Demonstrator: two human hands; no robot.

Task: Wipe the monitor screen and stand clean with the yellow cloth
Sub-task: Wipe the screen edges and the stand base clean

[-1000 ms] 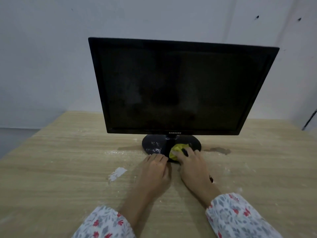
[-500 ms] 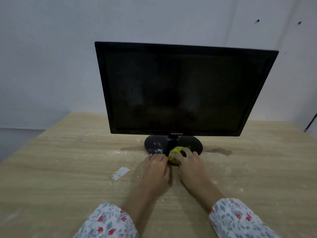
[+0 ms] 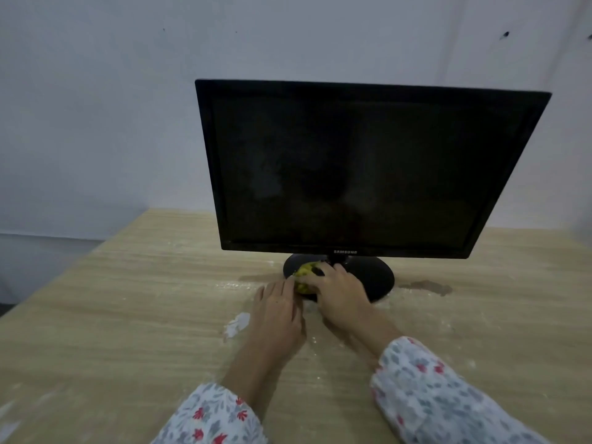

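Black monitor (image 3: 362, 168) stands upright on a wooden table (image 3: 112, 315), screen dark and faintly smudged. Right hand (image 3: 336, 293) presses a bunched yellow cloth (image 3: 303, 273) onto the left part of the oval stand (image 3: 374, 277). Left hand (image 3: 277, 310) lies flat on the table just beside it, fingertips apparently touching the cloth. A white scrap (image 3: 237, 323) lies near the left hand.

Legible text, one item: the brand name "SAMSUNG" in small pale capitals, which stood centred on the lower bezel of the black monitor (image 3: 352, 168), just above the neck of the stand (image 3: 368, 277). No other lettering, number or sign could be read on any other surface in view.
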